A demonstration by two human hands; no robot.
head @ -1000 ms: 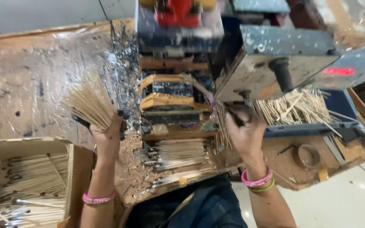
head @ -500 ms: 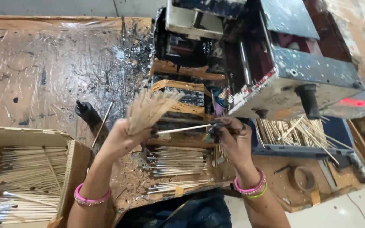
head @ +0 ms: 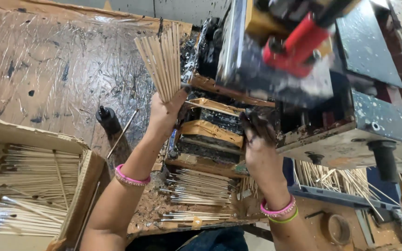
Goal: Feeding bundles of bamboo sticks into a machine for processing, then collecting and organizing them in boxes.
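Above the machine (head: 303, 88), left hand (head: 164, 114) grips fanned sticks (head: 161, 58); right hand (head: 257, 144) open.

Right hand's (head: 259, 148) fingertips are hidden under the blurred machine (head: 298, 56); what is gripped, if anything, cannot be told.

A wooden counter (head: 47, 60) fills the upper left, wrapped in crinkled clear plastic that shines under the light and is spattered with dark specks. A cardboard box (head: 82, 186) stands at the lower left edge. On the right sits a grey metal machine (head: 378, 125), its paint chipped and stained, with a red handle (head: 294, 44) near the top. A blue tray (head: 331, 195) lies beneath it. Pale floor (head: 252, 241) shows at the bottom edge.
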